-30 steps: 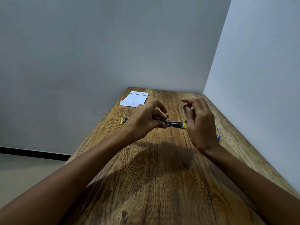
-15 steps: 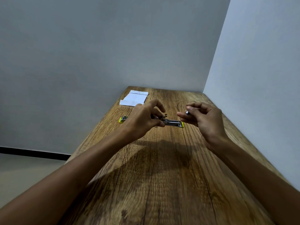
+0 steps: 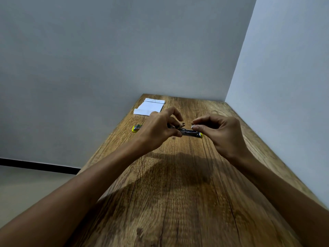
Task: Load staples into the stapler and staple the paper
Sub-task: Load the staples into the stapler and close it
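Note:
A yellow and metal stapler [image 3: 191,133] lies swung fully open on the wooden table, its yellow ends showing at far left and right. My left hand [image 3: 158,130] grips its middle, fingers curled round the metal arm. My right hand [image 3: 218,130] pinches a small strip of staples [image 3: 194,126] between thumb and forefinger, just above the stapler's right half. White sheets of paper [image 3: 149,106] lie at the table's far left corner, beyond my left hand.
The wooden table [image 3: 178,193] is narrow, with grey walls at its far end and along its right side. Its left edge drops to the floor. The stapler's other yellow end [image 3: 136,128] sits near that left edge.
My right hand has risen from beside the stapler's right end and turned, and now holds the staple strip over the stapler. My left hand has kept its grip.

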